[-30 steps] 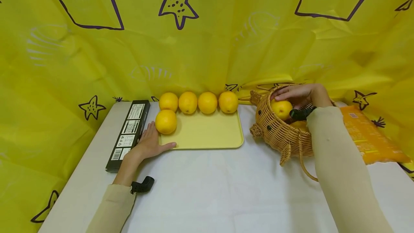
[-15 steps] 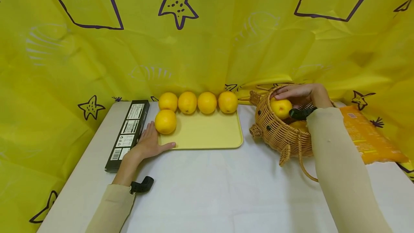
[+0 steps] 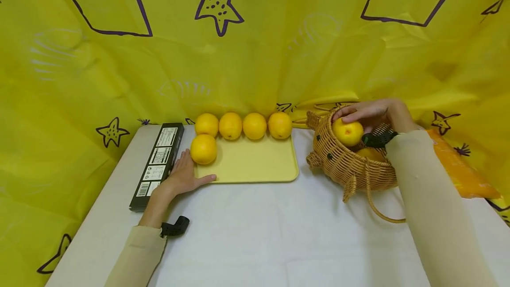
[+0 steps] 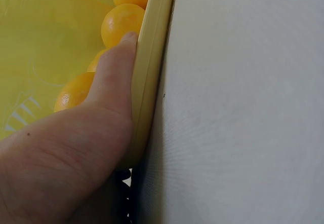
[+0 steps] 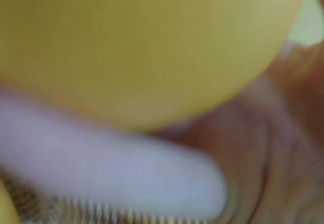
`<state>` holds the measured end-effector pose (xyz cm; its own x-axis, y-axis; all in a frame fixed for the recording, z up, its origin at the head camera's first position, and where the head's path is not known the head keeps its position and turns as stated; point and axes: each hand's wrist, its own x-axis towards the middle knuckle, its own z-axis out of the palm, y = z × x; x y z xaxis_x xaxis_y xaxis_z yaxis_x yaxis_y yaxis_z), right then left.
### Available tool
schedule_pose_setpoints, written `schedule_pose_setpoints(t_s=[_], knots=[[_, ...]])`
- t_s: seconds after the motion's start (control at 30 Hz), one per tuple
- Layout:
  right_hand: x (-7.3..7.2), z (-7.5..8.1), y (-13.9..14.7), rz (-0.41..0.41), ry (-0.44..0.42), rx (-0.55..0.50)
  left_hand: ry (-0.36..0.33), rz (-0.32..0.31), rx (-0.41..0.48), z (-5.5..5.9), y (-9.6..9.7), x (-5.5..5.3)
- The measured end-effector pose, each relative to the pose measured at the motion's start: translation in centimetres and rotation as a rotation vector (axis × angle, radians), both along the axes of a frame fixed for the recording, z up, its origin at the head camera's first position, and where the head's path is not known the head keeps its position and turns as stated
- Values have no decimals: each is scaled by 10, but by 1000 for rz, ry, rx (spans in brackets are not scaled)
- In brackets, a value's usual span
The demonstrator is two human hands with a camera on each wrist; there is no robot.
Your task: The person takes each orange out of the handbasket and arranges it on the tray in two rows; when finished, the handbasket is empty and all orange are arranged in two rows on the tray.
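In the head view my right hand (image 3: 368, 112) grips an orange (image 3: 347, 132) at the mouth of a pig-shaped wicker basket (image 3: 350, 172). Another orange (image 3: 370, 154) lies deeper in the basket, partly hidden. The gripped orange (image 5: 152, 41) fills much of the right wrist view, with blurred fingers beneath it. My left hand (image 3: 183, 176) rests at the front left corner of a yellow tray (image 3: 259, 163), fingers straight along its left side and thumb stretched over the front rim. On the tray, several oranges (image 3: 255, 126) form a back row; one orange (image 3: 203, 149) sits in front at the left.
A long black box (image 3: 157, 167) with white labels lies left of the tray, close to my left hand. Right of the basket, behind my sleeve, is an orange packet (image 3: 464, 172). A yellow patterned sheet (image 3: 255, 48) hangs behind the white table (image 3: 271, 234).
My right hand has shifted slightly up and right, and the orange in it sits a little higher and further right. The basket's right side has swung out slightly. My left hand stays put.
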<state>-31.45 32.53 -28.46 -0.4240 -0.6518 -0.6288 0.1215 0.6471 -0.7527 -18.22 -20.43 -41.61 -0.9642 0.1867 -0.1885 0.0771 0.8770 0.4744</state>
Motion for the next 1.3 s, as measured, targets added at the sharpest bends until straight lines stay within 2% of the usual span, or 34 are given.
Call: schedule_pose_setpoints(t_s=[0.13,0.27,0.33,0.43,0.57,0.67,0.83,0.9,1.0,1.07,1.17,1.3], knots=[[6,12,5,55,30,-33,-10,1,-5,0,0,1],[16,26,6,42,89,-185,-8,3,-13,0,-2,1],[22,31,3,17,126,-296,-5,2,-14,-1,-2,1],[34,37,-8,-31,241,-441,-4,1,-17,-2,-2,1],[59,41,-30,-130,392,-614,1,-2,-8,-2,-1,1],[79,40,-52,-228,442,-794,4,-2,-4,-2,-1,1],[98,32,-89,-404,459,-1020,2,2,1,-3,-1,1],[102,27,-99,-417,435,-1091,2,0,7,-4,-1,1],[104,21,-112,-374,390,-1189,-2,-3,9,-4,0,2],[105,17,-120,-354,379,-1229,-2,-3,7,-4,0,3],[106,15,-131,-374,380,-1229,1,-4,7,-2,0,2],[106,15,-143,-430,455,-1137,4,-4,-2,0,-1,0]])
